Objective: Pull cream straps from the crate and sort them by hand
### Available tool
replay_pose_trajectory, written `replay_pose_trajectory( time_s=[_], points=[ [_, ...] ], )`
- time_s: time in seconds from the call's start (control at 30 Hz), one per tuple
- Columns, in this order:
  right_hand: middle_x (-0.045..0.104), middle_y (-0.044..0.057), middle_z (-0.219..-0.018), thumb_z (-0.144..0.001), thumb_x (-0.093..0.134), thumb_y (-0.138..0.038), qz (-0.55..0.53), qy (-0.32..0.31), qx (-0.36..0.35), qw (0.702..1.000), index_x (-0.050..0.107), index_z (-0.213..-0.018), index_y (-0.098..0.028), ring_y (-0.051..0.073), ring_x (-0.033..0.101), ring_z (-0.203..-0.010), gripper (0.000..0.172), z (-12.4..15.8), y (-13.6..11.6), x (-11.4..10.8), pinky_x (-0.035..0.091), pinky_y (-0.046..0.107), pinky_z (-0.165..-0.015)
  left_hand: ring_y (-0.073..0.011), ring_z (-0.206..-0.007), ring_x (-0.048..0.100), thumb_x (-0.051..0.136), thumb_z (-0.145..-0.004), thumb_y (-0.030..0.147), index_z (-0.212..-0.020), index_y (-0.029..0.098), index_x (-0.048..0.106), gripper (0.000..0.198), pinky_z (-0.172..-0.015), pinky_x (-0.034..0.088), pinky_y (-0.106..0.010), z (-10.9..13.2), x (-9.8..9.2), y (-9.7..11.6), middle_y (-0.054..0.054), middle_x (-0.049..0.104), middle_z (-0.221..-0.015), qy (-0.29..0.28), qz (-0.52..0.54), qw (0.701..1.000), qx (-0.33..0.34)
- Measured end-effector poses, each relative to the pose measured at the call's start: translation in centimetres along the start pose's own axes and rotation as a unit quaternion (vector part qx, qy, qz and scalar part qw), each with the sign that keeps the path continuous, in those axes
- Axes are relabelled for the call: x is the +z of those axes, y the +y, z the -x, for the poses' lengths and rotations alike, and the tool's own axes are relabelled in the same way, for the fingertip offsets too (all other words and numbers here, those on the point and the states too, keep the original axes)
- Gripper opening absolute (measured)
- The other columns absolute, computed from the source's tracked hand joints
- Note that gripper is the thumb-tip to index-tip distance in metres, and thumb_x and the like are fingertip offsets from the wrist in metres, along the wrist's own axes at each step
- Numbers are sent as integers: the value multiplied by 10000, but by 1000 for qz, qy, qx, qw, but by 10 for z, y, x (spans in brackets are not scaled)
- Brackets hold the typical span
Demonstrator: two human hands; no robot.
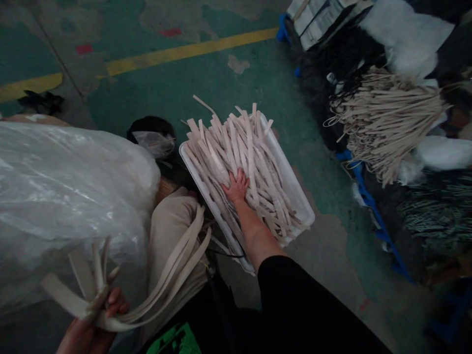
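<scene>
Plastic-wrapped load (73, 172): bulky and shiny, well to the left of the white bin (300, 201).
My left hand (96, 307): low and left of the bin, fingers clamped around the held straps (186, 244), which are flat and beige.
Held straps: short ends stick out past my thumb; the longer lengths curve up toward the bin's left side.
My right hand (238, 187): inside the bin, fingers spread apart, lying on the loose straps (254, 147).
Loose straps: heaped in the bin, some ends poking over its far rim.
Beige bundle (394, 118): right of the bin, well apart from it.
</scene>
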State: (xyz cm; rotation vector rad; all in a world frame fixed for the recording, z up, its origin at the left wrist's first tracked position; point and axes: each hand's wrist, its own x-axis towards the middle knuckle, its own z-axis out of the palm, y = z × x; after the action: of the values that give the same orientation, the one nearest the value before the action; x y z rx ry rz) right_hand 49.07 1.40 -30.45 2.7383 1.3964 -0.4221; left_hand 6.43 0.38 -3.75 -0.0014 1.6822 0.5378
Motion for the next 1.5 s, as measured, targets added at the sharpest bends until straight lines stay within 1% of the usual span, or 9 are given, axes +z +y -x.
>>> replay_pose_trajectory(
  time_s=[0.13,0.27,0.47,0.6,0.7,0.87,0.97,1.33,1.5],
  points=[
    [123,132,-1709,-907,564,-666,-1,1,7,1000,439,-1558,-293,399,161,-1512,760,-10,4,16,126,582,-1201,-86,-478,348,789,-628,225,-856,231,688,249,-435,445,-251,6,8,1,45,412,-643,35,18,999,-30],
    [110,143,-1705,-923,561,-629,8,-5,13,1000,419,-1568,-281,416,162,-1500,747,-15,3,19,154,600,-1182,-81,-481,390,664,-774,141,-848,196,674,93,-491,475,-248,20,21,8,39,430,-664,68,38,994,-73],
    [66,174,-1700,-948,521,-597,9,-29,-8,1000,356,-1595,-213,413,141,-1498,770,-11,-4,-9,129,634,-1175,-65,-447,381,434,-935,51,-1050,143,710,312,-480,465,-205,29,23,15,40,448,-638,10,72,997,-26],
    [98,175,-1697,-973,480,-581,-9,-28,-71,997,301,-1613,-173,378,170,-1514,779,15,11,-39,170,576,-1194,-67,-467,396,369,-988,60,-1087,126,703,355,-500,471,-201,32,17,14,32,466,-647,-26,88,996,-20],
    [101,198,-1697,-963,476,-609,5,8,-72,997,257,-1622,-125,362,123,-1543,847,62,31,-48,129,566,-1213,-66,-479,398,366,-998,64,-1050,129,691,336,-523,473,-199,33,13,11,35,466,-648,-38,86,995,-11],
    [155,214,-1690,-919,520,-626,11,-25,27,999,319,-1600,-119,385,82,-1553,871,147,50,-19,83,621,-1209,-56,-476,424,370,-1005,71,-1008,132,678,315,-510,456,-178,30,11,6,34,477,-644,-47,85,995,-14],
    [107,194,-1705,-892,544,-638,8,-56,52,997,319,-1605,-146,402,46,-1555,894,170,46,4,87,634,-1203,-54,-474,427,392,-986,56,-1022,123,673,291,-518,476,-177,27,10,3,34,486,-656,-49,87,995,-14],
    [117,179,-1708,-892,584,-651,19,-97,97,990,341,-1610,-240,427,107,-1542,863,152,55,41,135,644,-1177,-53,-463,443,471,-893,32,-1053,142,646,261,-485,488,-186,-3,-14,-17,31,498,-714,-32,90,995,-1],
    [117,167,-1713,-860,628,-624,17,-101,82,991,351,-1606,-232,407,98,-1555,887,158,51,13,145,645,-1178,-62,-513,488,525,-862,21,-1025,159,637,241,-544,512,-199,3,-21,-18,24,526,-757,-52,83,995,5]
  ],
)
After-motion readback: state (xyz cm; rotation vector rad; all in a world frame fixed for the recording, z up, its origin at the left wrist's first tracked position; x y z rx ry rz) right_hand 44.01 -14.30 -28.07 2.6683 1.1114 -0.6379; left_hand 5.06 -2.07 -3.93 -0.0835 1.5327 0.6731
